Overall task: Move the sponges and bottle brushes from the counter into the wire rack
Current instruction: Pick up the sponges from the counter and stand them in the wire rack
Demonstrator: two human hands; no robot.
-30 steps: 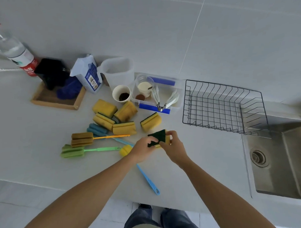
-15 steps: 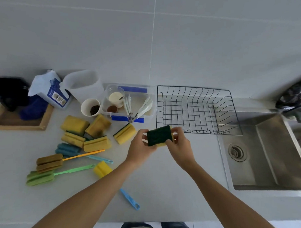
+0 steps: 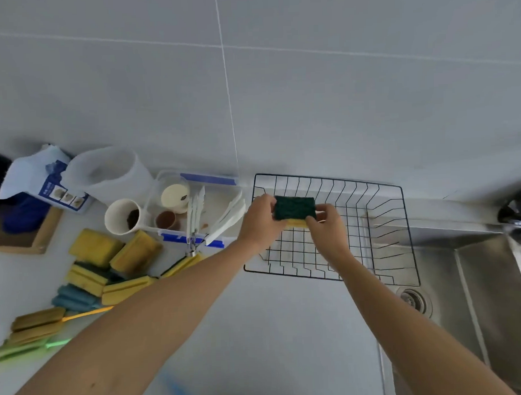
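Observation:
A yellow sponge with a dark green scrub face point(image 3: 294, 208) is held over the left part of the black wire rack point(image 3: 384, 231). My left hand point(image 3: 260, 221) grips its left end and my right hand point(image 3: 328, 227) grips its right end. On the counter to the left lie several yellow sponges point(image 3: 95, 247), a teal one point(image 3: 71, 298), and bottle brushes with an orange handle point(image 3: 36, 323) and a green handle point(image 3: 22, 349). A blue handle point(image 3: 177, 389) shows blurred under my left forearm.
A clear plastic tub point(image 3: 211, 181) with cups and white tongs stands left of the rack, beside a white cup point(image 3: 122, 217), a white jug point(image 3: 110, 173) and a blue-and-white bag point(image 3: 43, 181). A steel sink point(image 3: 478, 293) lies right of the rack.
Both hands have carried the green-faced sponge up and to the right, from above the counter to over the wire rack. The view has shifted to the right.

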